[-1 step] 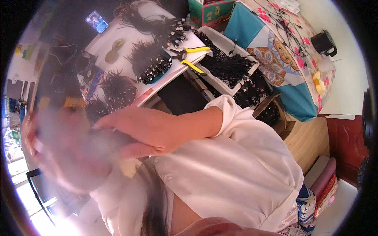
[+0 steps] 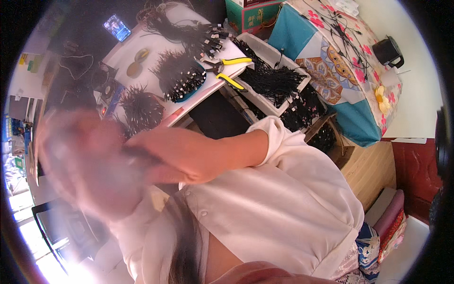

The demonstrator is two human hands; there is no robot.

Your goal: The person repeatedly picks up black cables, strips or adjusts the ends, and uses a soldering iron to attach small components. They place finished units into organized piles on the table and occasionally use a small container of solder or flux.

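My left hand [image 2: 94, 165], smeared by motion and haze, is raised in front of my body at the left; its fingers cannot be made out. Reaching across from the rolled white sleeve, my right hand [image 2: 165, 154] meets the left one. Its fingertips are hidden behind the left hand and the blur, so anything held there does not show. Just beyond the hands, a bundle of thin black cables [image 2: 142, 108] lies on the white table [image 2: 138, 40]. Farther right, more black cables with metal plugs [image 2: 182, 78] sit in a blue dish.
Yellow-handled pliers [image 2: 227, 71] lie spread at the table's right edge. Behind them is a cable heap [image 2: 203, 38]. A lit phone [image 2: 117, 28] stands at the far edge. A white crate [image 2: 288, 109] holds black cables; a cloth-covered table [image 2: 331, 57] bears a black mug [image 2: 388, 51].
My left hand has shifted slightly up and right, and more of it now overlaps the right hand. The right hand's thumb shows less. The things on the tables have not moved.
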